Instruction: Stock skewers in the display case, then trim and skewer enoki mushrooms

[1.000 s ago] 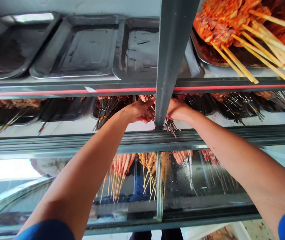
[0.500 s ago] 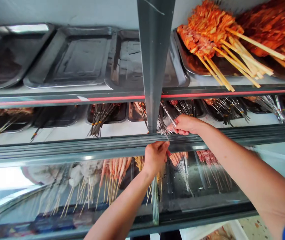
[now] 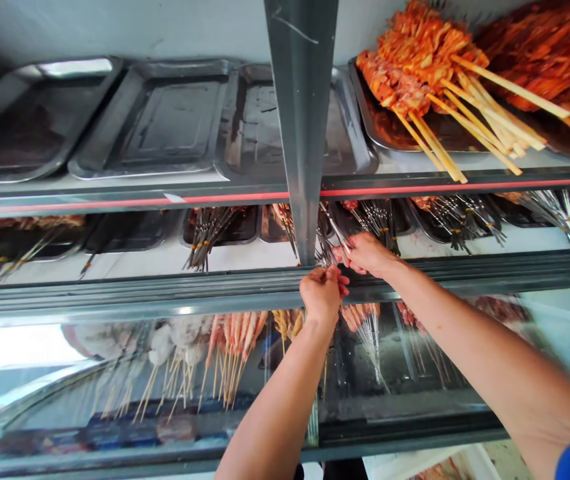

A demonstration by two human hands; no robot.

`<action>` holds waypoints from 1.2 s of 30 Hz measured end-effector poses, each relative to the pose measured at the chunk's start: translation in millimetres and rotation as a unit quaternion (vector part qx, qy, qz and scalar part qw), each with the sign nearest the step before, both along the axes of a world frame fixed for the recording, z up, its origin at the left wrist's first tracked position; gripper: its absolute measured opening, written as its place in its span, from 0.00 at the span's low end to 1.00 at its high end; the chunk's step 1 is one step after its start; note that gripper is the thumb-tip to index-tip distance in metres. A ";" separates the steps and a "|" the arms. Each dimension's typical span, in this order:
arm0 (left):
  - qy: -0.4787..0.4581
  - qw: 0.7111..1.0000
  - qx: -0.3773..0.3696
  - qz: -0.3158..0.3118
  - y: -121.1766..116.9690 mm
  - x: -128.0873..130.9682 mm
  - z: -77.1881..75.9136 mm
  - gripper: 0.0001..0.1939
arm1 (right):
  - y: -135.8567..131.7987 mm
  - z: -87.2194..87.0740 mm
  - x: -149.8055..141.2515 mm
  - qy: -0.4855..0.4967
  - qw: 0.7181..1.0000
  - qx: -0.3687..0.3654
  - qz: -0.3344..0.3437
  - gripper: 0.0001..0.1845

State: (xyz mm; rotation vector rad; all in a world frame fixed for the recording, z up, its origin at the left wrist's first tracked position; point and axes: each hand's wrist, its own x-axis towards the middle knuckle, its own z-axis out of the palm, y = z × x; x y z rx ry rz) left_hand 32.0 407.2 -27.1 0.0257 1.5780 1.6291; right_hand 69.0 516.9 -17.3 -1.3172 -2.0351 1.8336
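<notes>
I reach into a glass display case of skewers. My right hand (image 3: 367,254) is closed round a bunch of thin metal skewers (image 3: 333,235) on the middle shelf, just right of the grey upright post (image 3: 302,120). My left hand (image 3: 322,292) is curled at the front rail (image 3: 165,290) of that shelf, right below the skewer ends, its fingers pinching at them. What the left fingers hold is hidden.
The top shelf carries three bare steel trays (image 3: 159,120) on the left and trays of orange marinated meat on wooden skewers (image 3: 429,67) on the right. More metal skewer bundles (image 3: 207,233) lie along the middle shelf. Behind the glass below lie shrimp skewers (image 3: 235,337).
My left hand has come out from behind the post and dropped to the front rail. My right hand has drawn back toward the rail with the metal skewers. The view has shifted slightly.
</notes>
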 end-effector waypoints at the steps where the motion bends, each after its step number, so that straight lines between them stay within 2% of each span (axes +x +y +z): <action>1: 0.000 1.000 -0.004 0.006 4.4 0.0 1.5 0.14 | 0.2 -2.1 -1.0 0.001 1.000 0.007 -0.005 0.13; 4: 0.004 1.000 -0.025 0.001 15.0 -0.7 3.7 0.14 | 0.3 -4.1 1.0 -0.005 0.999 0.023 -0.033 0.12; 7: 0.038 0.997 -0.041 -0.049 11.5 -3.4 -1.3 0.14 | -1.3 0.2 11.8 -0.027 0.998 0.039 -0.049 0.13; 11: 0.139 0.984 -0.050 -0.099 -16.5 -12.2 -12.9 0.14 | -8.9 2.1 30.7 -0.048 0.999 0.002 0.026 0.06; 12: 0.148 0.982 -0.049 -0.107 -24.0 -14.8 -14.6 0.13 | -11.9 0.2 33.5 -0.052 0.998 0.016 0.041 0.06; 14: 0.148 0.980 -0.051 -0.120 -35.0 -19.4 -15.1 0.10 | -18.7 -5.7 35.3 -0.067 0.990 0.112 0.054 0.11; 17: 0.180 0.971 -0.068 -0.141 -39.2 -23.1 -10.1 0.08 | -29.2 -14.3 31.3 -0.109 0.950 0.284 0.066 0.13; 19: 0.206 0.965 -0.083 -0.138 -36.3 -23.7 -6.5 0.06 | -34.9 -17.3 28.1 -0.140 0.931 0.330 0.065 0.15; 22: 0.187 0.971 -0.082 -0.127 -30.3 -24.3 -5.9 0.04 | -39.4 -19.2 26.6 -0.151 0.928 0.337 0.051 0.16; 25: 0.139 0.981 -0.058 -0.123 -24.8 -25.2 -8.5 0.07 | -40.7 -21.3 27.8 -0.121 0.932 0.340 0.041 0.11; 28: 0.084 0.989 -0.045 -0.117 -19.5 -26.3 -7.3 0.09 | -41.9 -23.2 28.6 -0.107 0.922 0.371 0.042 0.13; 31: 0.061 0.991 -0.042 -0.110 -16.5 -27.9 -2.4 0.10 | -43.4 -23.1 28.3 -0.136 0.901 0.409 0.043 0.14; 36: 0.033 0.993 -0.039 -0.108 -18.5 -30.5 0.5 0.10 | -44.2 -20.7 28.0 -0.236 0.841 0.483 0.061 0.19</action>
